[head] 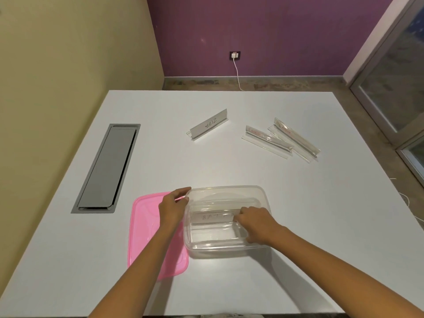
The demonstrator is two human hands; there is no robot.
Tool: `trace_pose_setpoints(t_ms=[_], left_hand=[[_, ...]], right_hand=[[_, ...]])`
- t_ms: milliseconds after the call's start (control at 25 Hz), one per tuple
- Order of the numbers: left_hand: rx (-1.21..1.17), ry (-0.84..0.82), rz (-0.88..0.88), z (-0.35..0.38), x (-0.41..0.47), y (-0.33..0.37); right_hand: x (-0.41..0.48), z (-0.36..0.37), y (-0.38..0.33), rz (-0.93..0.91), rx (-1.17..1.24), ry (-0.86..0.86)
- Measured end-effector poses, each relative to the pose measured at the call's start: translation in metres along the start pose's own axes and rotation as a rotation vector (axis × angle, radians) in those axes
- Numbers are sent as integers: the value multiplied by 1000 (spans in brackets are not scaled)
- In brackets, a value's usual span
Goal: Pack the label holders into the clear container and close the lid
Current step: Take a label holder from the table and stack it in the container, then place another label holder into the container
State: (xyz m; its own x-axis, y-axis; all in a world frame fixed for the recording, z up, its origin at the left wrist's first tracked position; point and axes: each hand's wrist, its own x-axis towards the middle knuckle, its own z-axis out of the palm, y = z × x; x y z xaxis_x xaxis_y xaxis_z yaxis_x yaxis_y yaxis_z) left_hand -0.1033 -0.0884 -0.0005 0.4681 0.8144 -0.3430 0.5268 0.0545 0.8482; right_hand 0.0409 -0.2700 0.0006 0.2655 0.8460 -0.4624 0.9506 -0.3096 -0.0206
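The clear container (226, 246) sits open on the white table near its front edge. My left hand (172, 208) grips the container's left rim. My right hand (254, 222) reaches inside and holds the right end of a label holder (214, 218) with handwriting on its card. Another holder seems to lie behind it in the container, but this is hard to make out. The pink lid (146, 235) lies flat just left of the container, partly under my left arm. Out on the table stand a holder marked "ZEBRA" (208, 125) and two clear holders (267, 141) (296, 138) side by side.
A grey cable hatch (107, 167) is set into the table at the left. A yellow wall runs along the left side. A purple wall with a socket and white cable (236, 65) is behind the table. A glass door stands at the right.
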Motion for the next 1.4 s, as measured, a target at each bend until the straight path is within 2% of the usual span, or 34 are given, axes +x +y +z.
trace_pose_setpoints(t_ms=[200, 360, 520, 600, 680, 800, 920, 1080, 1280, 1400], left_hand=[[-2, 7, 13, 1, -3, -2], [73, 50, 90, 6, -5, 1], [137, 58, 153, 8, -5, 3], [198, 49, 182, 9, -3, 4], [268, 55, 241, 11, 0, 7], [313, 22, 334, 18, 8, 15], [371, -68, 384, 28, 20, 20], [347, -182, 315, 37, 31, 24], [315, -194, 263, 43, 38, 28], [273, -190, 239, 44, 37, 29]], right_hand=[[4, 20, 2, -44, -19, 40], [4, 20, 1, -41, 9, 85], [-6, 1, 2, -43, 170, 300], [-7, -17, 12, 21, 309, 481], [0, -33, 30, 163, 499, 619], [27, -49, 73, 376, 703, 716], [62, -53, 119, 507, 671, 718], [102, -51, 169, 591, 536, 654], [133, -37, 209, 621, 351, 581], [141, -30, 211, 650, 344, 627]])
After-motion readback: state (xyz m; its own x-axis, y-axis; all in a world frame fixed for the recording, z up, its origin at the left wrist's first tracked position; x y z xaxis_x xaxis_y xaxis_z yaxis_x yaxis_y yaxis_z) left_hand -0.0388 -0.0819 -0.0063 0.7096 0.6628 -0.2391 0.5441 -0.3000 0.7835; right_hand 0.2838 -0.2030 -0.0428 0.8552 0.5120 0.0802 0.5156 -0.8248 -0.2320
